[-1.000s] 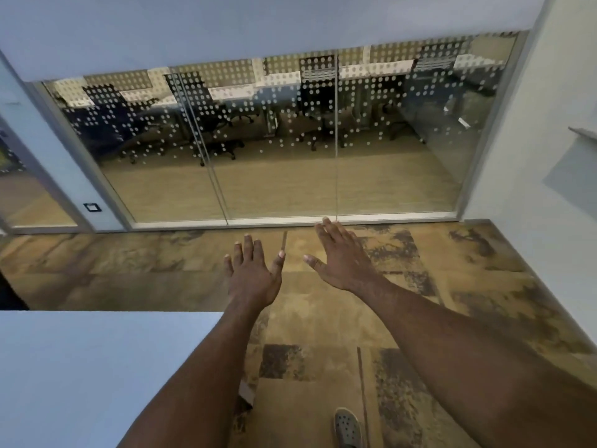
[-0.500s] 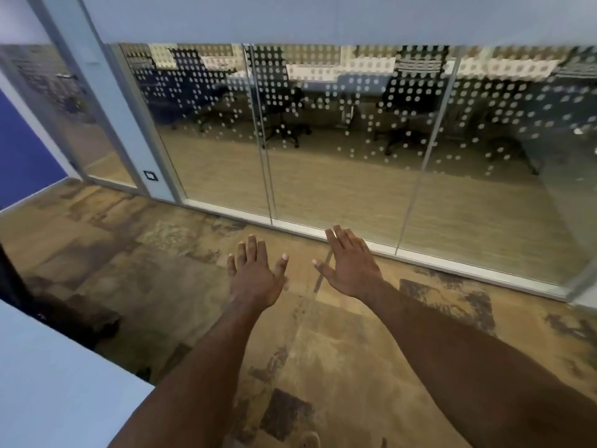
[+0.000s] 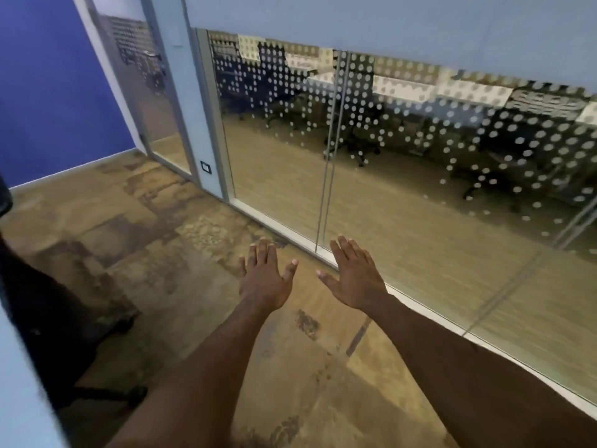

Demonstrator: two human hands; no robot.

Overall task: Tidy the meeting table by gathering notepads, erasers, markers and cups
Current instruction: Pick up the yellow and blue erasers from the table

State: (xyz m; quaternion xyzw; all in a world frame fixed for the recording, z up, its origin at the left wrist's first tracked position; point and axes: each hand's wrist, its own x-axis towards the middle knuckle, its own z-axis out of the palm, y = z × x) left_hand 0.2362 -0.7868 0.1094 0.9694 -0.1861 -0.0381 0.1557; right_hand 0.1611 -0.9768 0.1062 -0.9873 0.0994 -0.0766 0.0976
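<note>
Oddly, both the left hand (image 3: pixel 263 279) and right hand (image 3: pixel 353 279) hover flat-fingered, holding nothing, beside the dotted glass wall (image 3: pixel 403 163), no notepads or cups visible to judge.

Dotted glass partition (image 3: pixel 403 150), blue wall (image 3: pixel 55 92), mottled brown carpet (image 3: pixel 155 253), black chair (image 3: pixel 48 318)

This is an office, seen from inside a meeting room. A glass partition (image 3: pixel 420 176) printed with rows of white dots runs along one side, set in pale metal frames. Through it stand black swivel chairs (image 3: pixel 358 124) on castors beside long white desks (image 3: pixel 407 88). The floor is patterned carpet tile (image 3: pixel 155 240) in tan and brown. A blue wall (image 3: pixel 55 92) closes the far left, and a wall switch (image 3: pixel 205 167) sits on the frame post.
</note>
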